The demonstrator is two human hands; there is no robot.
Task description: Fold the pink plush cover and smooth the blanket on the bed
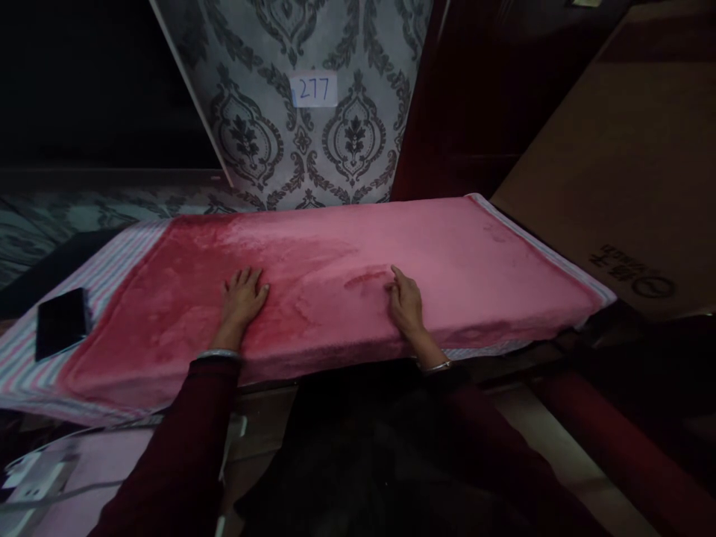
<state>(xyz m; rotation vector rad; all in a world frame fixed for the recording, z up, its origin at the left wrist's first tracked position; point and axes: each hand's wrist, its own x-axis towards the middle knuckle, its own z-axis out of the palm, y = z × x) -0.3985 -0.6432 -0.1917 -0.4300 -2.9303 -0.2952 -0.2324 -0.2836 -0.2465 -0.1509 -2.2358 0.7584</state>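
Note:
A pink plush blanket lies over a long low surface, its nap brushed darker on the left and lighter on the right. My left hand rests flat on the darker part, fingers spread, holding nothing. Right of centre, my right hand is at the blanket with the index finger stretched out and the other fingers partly bent. A short dark streak in the pile ends close to that fingertip. Nothing shows in the right hand. Both wrists wear a bangle.
A black phone lies on the striped cloth at the left end. Behind are patterned wallpaper with a paper label reading 277 and a dark screen. A cardboard box stands right. A power strip with cables sits lower left.

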